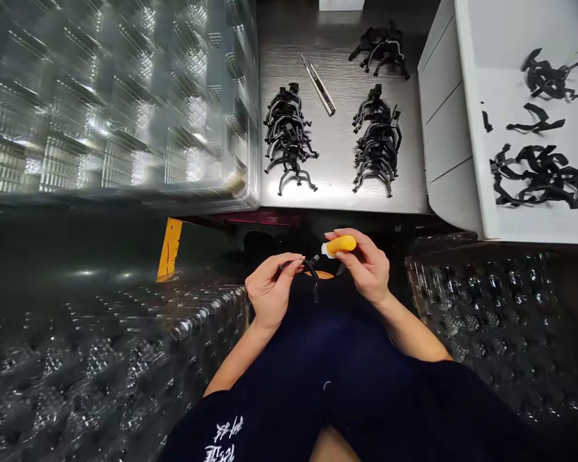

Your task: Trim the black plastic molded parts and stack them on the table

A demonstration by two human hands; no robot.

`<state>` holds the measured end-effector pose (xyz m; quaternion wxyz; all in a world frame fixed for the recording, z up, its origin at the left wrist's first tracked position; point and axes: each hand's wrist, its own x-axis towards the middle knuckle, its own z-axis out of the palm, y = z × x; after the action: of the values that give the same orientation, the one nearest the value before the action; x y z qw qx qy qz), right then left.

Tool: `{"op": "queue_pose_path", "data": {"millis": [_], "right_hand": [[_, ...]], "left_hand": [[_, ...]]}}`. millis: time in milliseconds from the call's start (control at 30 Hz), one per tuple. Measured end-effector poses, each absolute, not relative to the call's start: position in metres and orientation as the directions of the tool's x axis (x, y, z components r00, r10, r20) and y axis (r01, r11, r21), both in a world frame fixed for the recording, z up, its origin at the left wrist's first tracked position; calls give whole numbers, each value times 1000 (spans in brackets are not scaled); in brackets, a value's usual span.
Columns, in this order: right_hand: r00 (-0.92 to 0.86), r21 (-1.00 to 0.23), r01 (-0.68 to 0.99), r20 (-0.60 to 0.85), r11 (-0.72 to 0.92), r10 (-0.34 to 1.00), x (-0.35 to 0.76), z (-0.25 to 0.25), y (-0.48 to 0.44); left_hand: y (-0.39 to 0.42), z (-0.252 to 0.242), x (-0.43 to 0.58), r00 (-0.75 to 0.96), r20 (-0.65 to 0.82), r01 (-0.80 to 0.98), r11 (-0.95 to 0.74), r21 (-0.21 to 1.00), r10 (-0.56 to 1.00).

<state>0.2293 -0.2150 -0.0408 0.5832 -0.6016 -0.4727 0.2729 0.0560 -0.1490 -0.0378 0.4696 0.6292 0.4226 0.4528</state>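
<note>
My left hand (272, 290) pinches a small black plastic part (313, 277) between thumb and fingers, low over my lap. My right hand (363, 266) grips a yellow-handled tool (340, 244) with a white tip, and that tip sits close to the black part. A small orange piece (319, 274) shows just below both hands. The tool's working end is too small to make out. Farther ahead, several black plastic parts lie in stacked piles (288, 136) on a steel table (334, 170).
More black parts form piles (378, 141) on the steel table, beside a metal-bladed hand tool (318, 85). A white bin (467, 109) at the right holds loose black parts (539, 176). Stacks of clear blister trays (110, 96) rise at the left, with more (481, 308) at the lower right.
</note>
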Motion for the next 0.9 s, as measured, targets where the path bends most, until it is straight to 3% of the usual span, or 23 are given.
{"op": "queue_pose_path", "data": {"millis": [200, 333, 467, 600, 667, 767, 900], "right_hand": [[240, -840, 478, 407, 258, 881, 226, -44, -207], [360, -856, 506, 321, 106, 876, 233, -51, -207], [242, -825, 531, 365, 192, 899, 235, -47, -212], [309, -806, 578, 360, 127, 880, 237, -42, -212], [250, -825, 540, 347, 167, 904, 238, -42, -212], [203, -804, 561, 364, 197, 909, 244, -48, -210], [324, -832, 552, 272, 53, 906, 254, -53, -208]], "left_hand": [[-150, -30, 54, 357, 432, 277, -535, 798, 828], [-151, -30, 53, 443, 508, 297, -656, 694, 738], [-150, -36, 52, 488, 595, 232, -753, 616, 638], [-148, -40, 52, 520, 662, 199, -831, 520, 539], [-147, -41, 52, 543, 679, 197, -861, 469, 494], [-148, -40, 51, 551, 689, 179, -874, 452, 470], [-148, -37, 50, 536, 657, 196, -835, 513, 530]]}}
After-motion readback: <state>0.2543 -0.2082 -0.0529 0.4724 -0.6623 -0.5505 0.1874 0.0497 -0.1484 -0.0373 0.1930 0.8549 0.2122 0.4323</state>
